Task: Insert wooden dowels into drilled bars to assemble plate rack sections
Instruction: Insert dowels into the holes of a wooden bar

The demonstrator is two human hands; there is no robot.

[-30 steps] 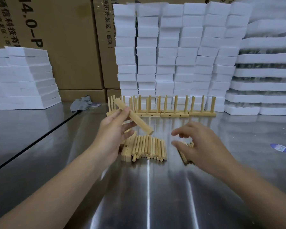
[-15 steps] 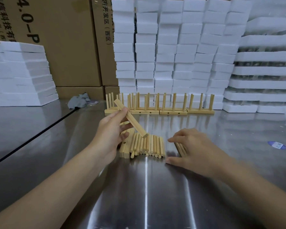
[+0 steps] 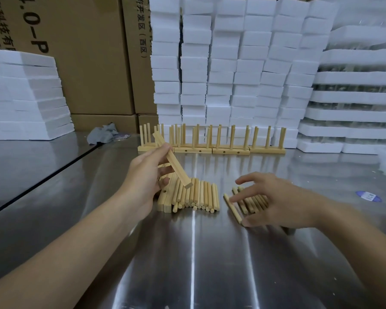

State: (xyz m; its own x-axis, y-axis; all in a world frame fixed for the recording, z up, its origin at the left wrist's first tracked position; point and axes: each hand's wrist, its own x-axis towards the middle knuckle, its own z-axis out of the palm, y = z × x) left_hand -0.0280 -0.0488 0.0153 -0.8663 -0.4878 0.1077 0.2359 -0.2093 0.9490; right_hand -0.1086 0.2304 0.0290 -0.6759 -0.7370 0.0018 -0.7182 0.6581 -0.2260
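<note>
Drilled bar (image 3: 174,161): a pale, square-edged wooden stick, held tilted in the air, with its lower end just above the dowel pile. Its holes do not show from this side.
Left hand (image 3: 147,172): pinches the bar's upper half between thumb and fingers.
Right hand (image 3: 276,201): its fingers are spread and nearly straight over a small group of dowels (image 3: 250,202). They touch the dowels but grip none.
Stray dowel (image 3: 232,207): lies angled, just left of that group.
Risk, rolling: these are smooth round pegs on polished metal, so a sideways brush of the spread fingers would likely scatter them.
Risk, grip: the bar hangs from a light pinch alone. Pressing a peg in could twist it or make it slip unless it is braced.
Risk, fit: a peg that enters askew may jam or chip the hole's rim.
Risk, pile: if the bar drops, its low end lands on the loose dowels and may knock them apart.
Dowel pile (image 3: 196,195): short cylinders with a fine grain, packed side by side and some stacked.
Spare bars (image 3: 165,198): lie flat against the pile's left side, and one drilled hole shows.
Finished sections (image 3: 230,150): stand in a row at the back, with pegs upright in their bars.
Bench (image 3: 187,264): brushed steel, glossy and reflective.
Foam blocks (image 3: 232,63): white, matte and stacked.
Cartons (image 3: 87,63): brown cardboard.
</note>
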